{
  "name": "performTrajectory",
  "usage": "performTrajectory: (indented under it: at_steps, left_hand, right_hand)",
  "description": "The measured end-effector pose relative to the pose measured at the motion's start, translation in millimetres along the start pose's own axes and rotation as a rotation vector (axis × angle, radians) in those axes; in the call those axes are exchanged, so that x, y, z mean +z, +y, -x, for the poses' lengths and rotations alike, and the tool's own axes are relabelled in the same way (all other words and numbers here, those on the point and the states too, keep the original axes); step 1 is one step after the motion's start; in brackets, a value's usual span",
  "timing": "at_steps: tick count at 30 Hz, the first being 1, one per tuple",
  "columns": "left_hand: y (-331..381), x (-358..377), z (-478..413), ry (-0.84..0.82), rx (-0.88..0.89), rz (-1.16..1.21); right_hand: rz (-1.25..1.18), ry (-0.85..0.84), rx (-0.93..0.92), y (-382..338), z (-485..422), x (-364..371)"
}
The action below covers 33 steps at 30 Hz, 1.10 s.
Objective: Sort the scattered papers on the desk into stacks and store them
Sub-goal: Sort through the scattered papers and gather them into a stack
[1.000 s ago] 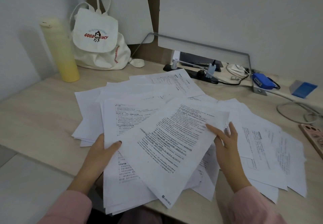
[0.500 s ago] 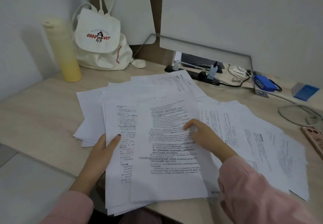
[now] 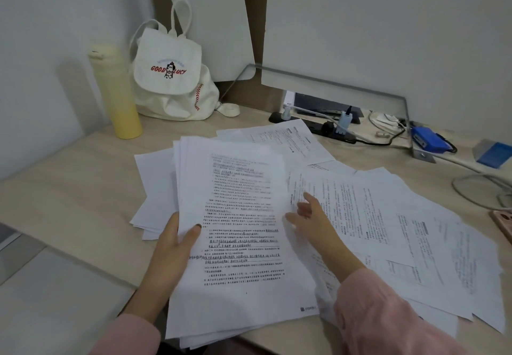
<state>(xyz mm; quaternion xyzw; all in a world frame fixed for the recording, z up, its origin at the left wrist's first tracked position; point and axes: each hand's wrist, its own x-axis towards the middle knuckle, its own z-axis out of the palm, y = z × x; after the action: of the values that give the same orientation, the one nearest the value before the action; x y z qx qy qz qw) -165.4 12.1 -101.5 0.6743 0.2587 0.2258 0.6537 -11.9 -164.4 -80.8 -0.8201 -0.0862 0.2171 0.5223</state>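
A person in pink sleeves is handling printed papers on a pale wooden tabletop (image 3: pixel 69 188). The left hand (image 3: pixel 177 246) is grasping a gathered stack of papers (image 3: pixel 243 216) at its left edge, thumb lying on the top sheet. The stack is lying at the front of the tabletop, partly overhanging the edge. The right hand (image 3: pixel 313 216) is released, fingers spread, over the loose papers (image 3: pixel 401 230) fanning out just beside the stack to the right. A yellow bottle (image 3: pixel 116 94) and a white cloth backpack (image 3: pixel 171 77) are standing at the back left, and a black power strip (image 3: pixel 327 128) and a blue device (image 3: pixel 428 139) are lying at the back right
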Motion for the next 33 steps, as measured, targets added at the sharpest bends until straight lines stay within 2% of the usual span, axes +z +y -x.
performTrajectory:
  at_steps: [3, 8, 11, 18, 23, 29, 33]
  left_hand:
    - [25.4, 7.2, 4.7, -0.016, 0.101, 0.108]
    - [83.2, 20.0, -2.1, -0.024, 0.374, 0.224]
    - [101.3, 21.8, -5.8, 0.016, 0.493, 0.214]
    - [54.9, 36.1, 5.3, 0.051, 0.43, 0.134]
    - [59.5, 40.3, 5.3, 0.073, 0.431, 0.146]
    - [32.5, 39.2, 11.3, 0.054, 0.361, 0.116]
    - [36.4, 39.7, 8.8, 0.077, 0.404, 0.132]
  right_hand:
    - [-0.236, -0.058, 0.016, -9.0, 19.2, -17.8]
    - [-0.41, 0.115, -0.318, -48.4, 49.2, -46.7]
    - [-0.503, 0.081, -0.431, -56.7, 59.6, -54.5]
    - [-0.397, -0.021, -0.237, -27.2, 68.6, -38.0]
    - [-0.51, 0.057, -0.29, -31.5, 69.7, -40.2]
    - [-0.443, 0.012, -0.224, -18.8, 74.1, -33.8]
    - [-0.471, 0.062, -0.269, -24.7, 70.4, -34.6]
